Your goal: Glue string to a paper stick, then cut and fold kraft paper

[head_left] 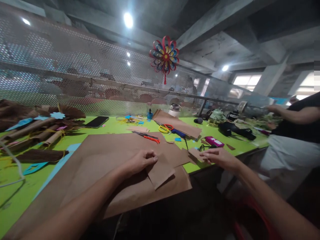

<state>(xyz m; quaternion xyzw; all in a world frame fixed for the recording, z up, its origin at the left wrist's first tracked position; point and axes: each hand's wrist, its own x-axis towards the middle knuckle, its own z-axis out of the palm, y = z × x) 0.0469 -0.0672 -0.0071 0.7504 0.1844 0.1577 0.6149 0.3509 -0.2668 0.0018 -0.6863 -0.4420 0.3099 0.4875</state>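
My left hand [143, 160] is closed in a pinch on a small piece of brown paper [161, 171]. Under it lies a large sheet of brown kraft paper [100, 160], whose near edge overhangs the table. My right hand [217, 156] pinches another small brown paper piece [197, 154] near the table's front edge. Beyond the left hand, red-handled scissors [150, 137] rest on the large sheet. Farther back are a second pair of scissors [165, 128] with yellow and red handles and a dark blue-handled tool [178, 133].
Rolled brown paper bundles [50, 133] and a phone [97, 122] lie to the left. A purple box [214, 141] sits at right, near a black object [236, 130]. At far right stands another person [295, 123]. A perforated metal screen [75, 73] backs the green table [117, 120].
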